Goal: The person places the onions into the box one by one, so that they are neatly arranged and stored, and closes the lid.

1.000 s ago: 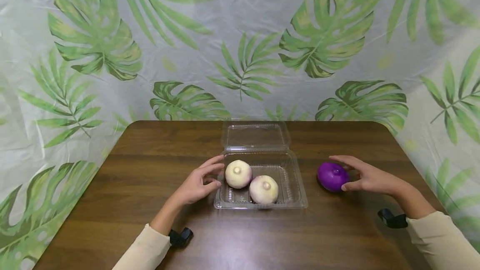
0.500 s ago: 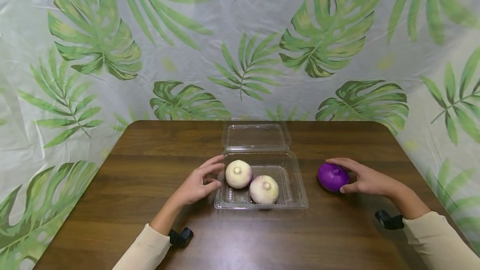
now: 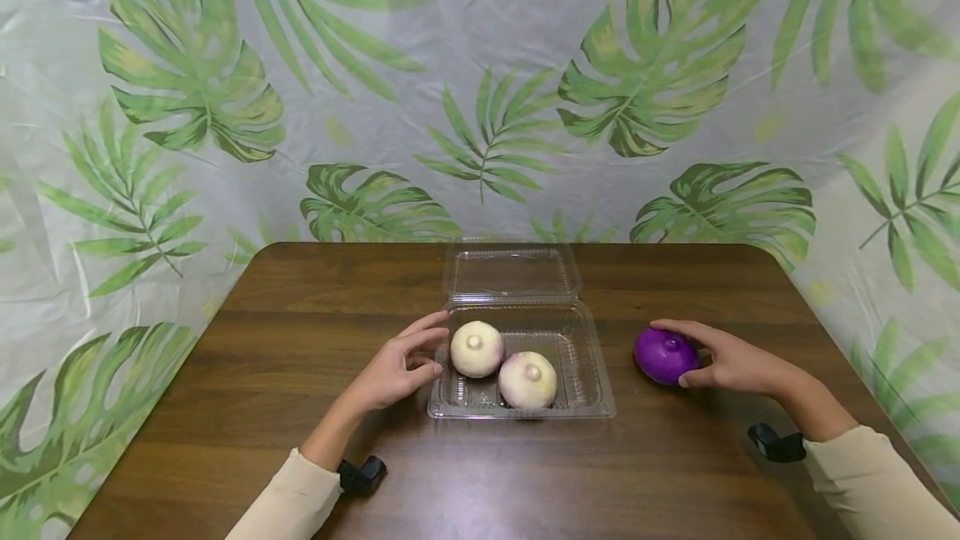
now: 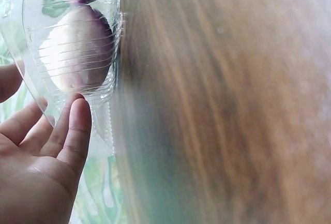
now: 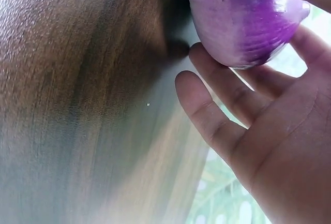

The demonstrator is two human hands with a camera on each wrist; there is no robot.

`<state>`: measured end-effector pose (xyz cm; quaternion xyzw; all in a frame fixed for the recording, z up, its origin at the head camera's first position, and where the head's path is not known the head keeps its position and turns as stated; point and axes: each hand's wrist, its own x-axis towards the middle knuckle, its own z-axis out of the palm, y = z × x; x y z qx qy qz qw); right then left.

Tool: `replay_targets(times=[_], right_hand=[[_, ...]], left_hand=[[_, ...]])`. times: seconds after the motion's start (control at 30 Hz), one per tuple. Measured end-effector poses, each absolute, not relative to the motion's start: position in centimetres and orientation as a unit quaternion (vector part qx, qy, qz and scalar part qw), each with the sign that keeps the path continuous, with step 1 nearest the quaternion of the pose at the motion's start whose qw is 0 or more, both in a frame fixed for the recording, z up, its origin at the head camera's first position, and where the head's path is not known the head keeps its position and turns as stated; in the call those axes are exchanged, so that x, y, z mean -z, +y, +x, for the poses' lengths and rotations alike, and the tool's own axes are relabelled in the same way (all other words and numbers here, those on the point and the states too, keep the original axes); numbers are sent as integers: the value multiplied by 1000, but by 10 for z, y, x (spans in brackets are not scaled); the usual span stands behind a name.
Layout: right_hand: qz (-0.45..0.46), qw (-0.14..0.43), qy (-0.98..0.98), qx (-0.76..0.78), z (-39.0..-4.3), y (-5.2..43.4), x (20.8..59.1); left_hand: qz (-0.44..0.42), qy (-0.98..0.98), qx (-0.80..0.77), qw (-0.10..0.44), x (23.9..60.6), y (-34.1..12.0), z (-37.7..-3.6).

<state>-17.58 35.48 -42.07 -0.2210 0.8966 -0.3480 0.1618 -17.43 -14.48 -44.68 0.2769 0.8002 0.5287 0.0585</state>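
A shiny purple onion (image 3: 666, 355) sits on the table, right of a clear plastic clamshell container (image 3: 581, 357). My right hand (image 3: 738, 358) holds it from the right side, the thumb in front and the fingers around the back. In the right wrist view the onion (image 5: 238, 19) lies between the thumb and the fingers, two of them partly straight below it. Two whitish onions with purplish sides, one rear left (image 3: 476, 348) and one front (image 3: 527, 380), sit in the container. My left hand (image 3: 397, 367) rests beside the container's left wall, fingers relaxed at its rim.
The container's transparent lid (image 3: 512, 272) stands open toward the back of the brown wooden table (image 3: 337, 273). A leaf-patterned sheet (image 3: 495, 40) hangs behind the table. Dark wrist cameras (image 3: 363, 475) are strapped to both wrists.
My right hand has shifted slightly left, settling its fingers further round the purple onion. The onion, the container and my left hand stay in place.
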Motion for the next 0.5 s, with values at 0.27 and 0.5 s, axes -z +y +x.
replay_targets(times=[0.27,0.5], right_hand=[[-220,167,899,341,-176,355,418],[-220,170,899,339,-178,356,419]], left_hand=[[271,802,-529,63,446,-145,-174],[281,802,-524,54,448,-146,-175]])
